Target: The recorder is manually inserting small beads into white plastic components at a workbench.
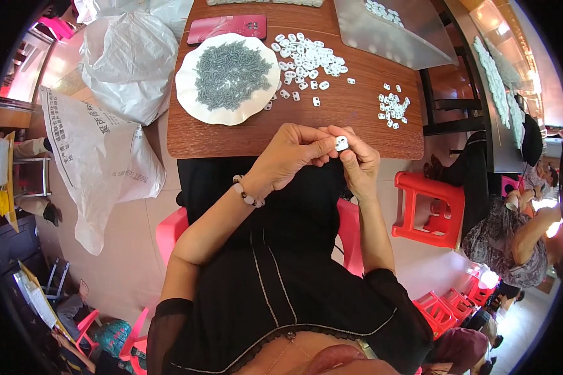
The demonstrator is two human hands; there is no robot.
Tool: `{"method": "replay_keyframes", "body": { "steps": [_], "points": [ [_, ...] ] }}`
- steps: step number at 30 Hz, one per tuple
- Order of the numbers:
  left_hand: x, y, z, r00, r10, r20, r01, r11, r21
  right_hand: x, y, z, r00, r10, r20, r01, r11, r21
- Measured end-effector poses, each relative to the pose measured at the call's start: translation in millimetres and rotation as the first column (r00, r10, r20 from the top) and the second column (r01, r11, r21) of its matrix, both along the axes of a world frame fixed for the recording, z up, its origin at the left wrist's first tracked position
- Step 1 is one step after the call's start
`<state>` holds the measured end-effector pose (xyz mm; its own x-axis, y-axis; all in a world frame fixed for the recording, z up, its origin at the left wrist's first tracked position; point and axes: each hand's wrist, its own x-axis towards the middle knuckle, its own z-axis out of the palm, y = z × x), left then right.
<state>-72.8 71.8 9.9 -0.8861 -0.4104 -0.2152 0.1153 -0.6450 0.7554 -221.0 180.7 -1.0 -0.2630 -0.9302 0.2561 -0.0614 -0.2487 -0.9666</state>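
The brown wooden table [244, 140] takes the upper middle of the view, and the person sits close to its near edge on a pink plastic chair [169, 234]. On the floor to the left lie big white sacks [100, 150]. On the table, a white plate [191, 103] with a wavy rim holds a heap of small grey pins [228, 75]. Just right of the plate is a loose pile of white plastic pieces [306, 59], and further right, well apart from it, a smaller group of white pieces [393, 107]. A dark red phone [228, 28] lies behind the plate, and a clear plastic sheet [406, 44] covers the far right corner. Both hands meet just in front of the table edge, above the lap. The left hand [288, 156], with a bead bracelet [247, 194] on the wrist, is closed with its fingertips pressing toward one small white piece [341, 144]. The right hand [360, 162] pinches this piece between thumb and forefinger. I cannot tell if a grey pin is already between the left fingertips, because they hide it. To do this step well, I think the right hand should keep the piece steady with its hole facing the left fingers, and the push should be straight and gentle, so the small part does not slip and fall to the floor.
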Motion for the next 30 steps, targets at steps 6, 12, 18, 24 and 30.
{"method": "replay_keyframes", "body": {
  "steps": [6, 12, 18, 24, 30],
  "points": [
    [2, 0, 1, 1.0, 0.014, -0.013, -0.014, 1.0, -0.022, 8, -2, 3, 0.999, -0.025, 0.037, 0.025, 1.0, -0.018],
    [4, 1, 6, 0.999, 0.052, -0.002, -0.052, 0.997, -0.057, 11, -2, -1, 0.995, -0.044, 0.084, 0.043, 0.999, 0.009],
    [4, 2, 6, 0.998, 0.057, 0.04, -0.054, 0.997, -0.061, 13, -3, 2, 0.994, -0.088, 0.071, 0.088, 0.996, 0.003],
    [1, 4, 4, 0.998, 0.068, 0.014, -0.067, 0.997, -0.029, 8, -6, 0, 0.997, -0.044, 0.061, 0.046, 0.998, -0.038],
    [-2, 4, 1, 0.996, 0.08, 0.033, -0.079, 0.996, -0.042, 9, -6, -6, 0.994, -0.11, 0.011, 0.11, 0.992, -0.069]
  ]
}}
